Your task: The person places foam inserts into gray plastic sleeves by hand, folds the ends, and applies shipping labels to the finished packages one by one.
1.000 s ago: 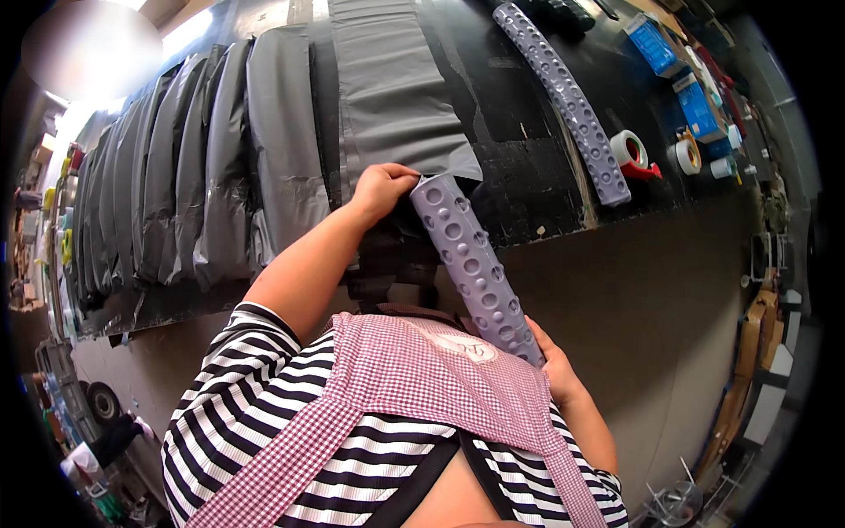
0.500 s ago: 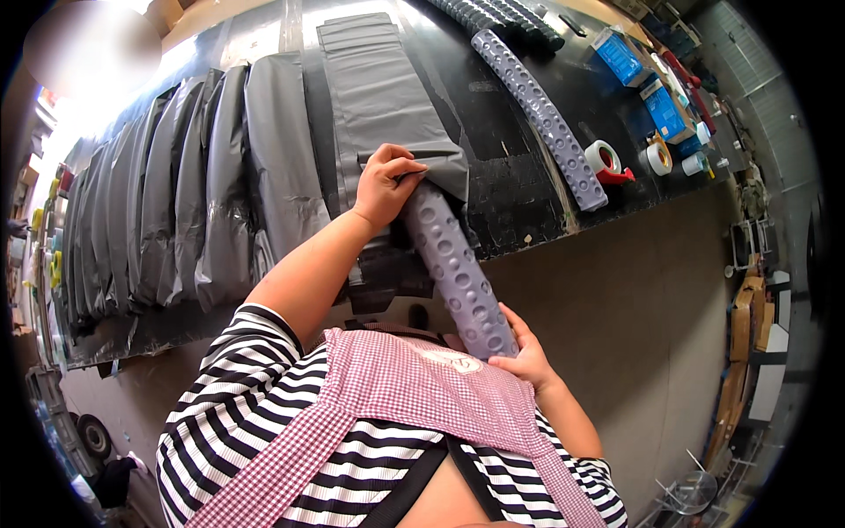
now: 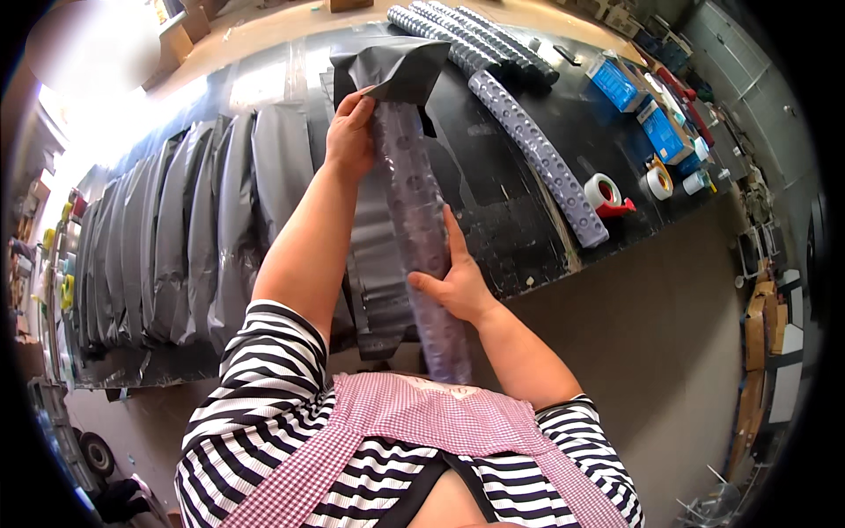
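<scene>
Landmark: the held roll, a long translucent lilac bubbled sheet roll (image 3: 409,198), slanting from the table toward the wearer's pink checked apron (image 3: 414,418). Far end tucked under the lifted edge of a grey plastic bag (image 3: 393,63); depth inside hidden.

Left hand (image 3: 352,139): at the roll's far end, left side; fingers pinched on the bag's edge. Right hand (image 3: 455,283): farther down the roll, fingers curled along its right side, thumb across the top, gripping it.

Beneath the roll, flat grey plastic sheeting (image 3: 374,255) on the black table (image 3: 493,224). Left of the roll: a row of long grey packages (image 3: 189,246), side by side. Right of it, well apart: a second bubbled roll (image 3: 539,158), lying on the table; beyond that, a tape roll on a red dispenser (image 3: 605,192) and two blue boxes (image 3: 641,107). Past the roll's far end, to the right: several dark bumpy rolls (image 3: 475,40).
</scene>
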The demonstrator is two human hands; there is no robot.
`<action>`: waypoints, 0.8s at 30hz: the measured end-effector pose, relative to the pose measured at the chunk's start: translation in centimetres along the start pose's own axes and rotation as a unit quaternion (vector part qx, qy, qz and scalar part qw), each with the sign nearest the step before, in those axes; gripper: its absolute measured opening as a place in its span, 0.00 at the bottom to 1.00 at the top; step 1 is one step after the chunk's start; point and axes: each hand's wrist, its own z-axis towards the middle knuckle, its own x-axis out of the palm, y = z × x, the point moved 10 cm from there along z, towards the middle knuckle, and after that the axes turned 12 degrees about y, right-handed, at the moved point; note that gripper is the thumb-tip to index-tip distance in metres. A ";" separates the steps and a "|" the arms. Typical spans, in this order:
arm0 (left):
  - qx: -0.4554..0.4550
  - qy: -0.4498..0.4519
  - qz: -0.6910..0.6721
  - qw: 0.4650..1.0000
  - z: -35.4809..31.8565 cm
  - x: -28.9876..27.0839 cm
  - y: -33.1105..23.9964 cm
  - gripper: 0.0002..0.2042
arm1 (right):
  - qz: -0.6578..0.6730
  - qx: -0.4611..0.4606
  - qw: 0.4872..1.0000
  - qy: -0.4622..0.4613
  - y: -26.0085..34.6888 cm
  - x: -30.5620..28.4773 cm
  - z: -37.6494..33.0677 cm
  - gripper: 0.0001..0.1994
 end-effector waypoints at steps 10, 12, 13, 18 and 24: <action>-0.048 0.005 -0.079 0.996 -1.2 -1.1 4.0 0.08 | -0.004 0.074 0.991 -0.109 -6.9 -7.7 17.1 0.33; -0.055 -0.064 -0.011 0.996 -2.3 -3.1 4.2 0.08 | -0.081 0.101 0.989 -0.077 -8.2 -6.3 19.4 0.28; -0.069 -0.128 0.058 0.988 -3.4 -4.6 4.0 0.07 | -0.147 0.104 0.982 -0.060 -8.1 -5.4 19.7 0.22; -0.019 -0.126 0.533 0.836 -14.1 -7.7 0.2 0.07 | -0.146 0.156 0.914 0.346 -10.6 4.2 9.7 0.17; -0.344 0.202 0.522 0.754 -25.7 4.5 3.9 0.04 | -0.236 0.200 0.769 0.559 -6.8 5.4 -6.4 0.19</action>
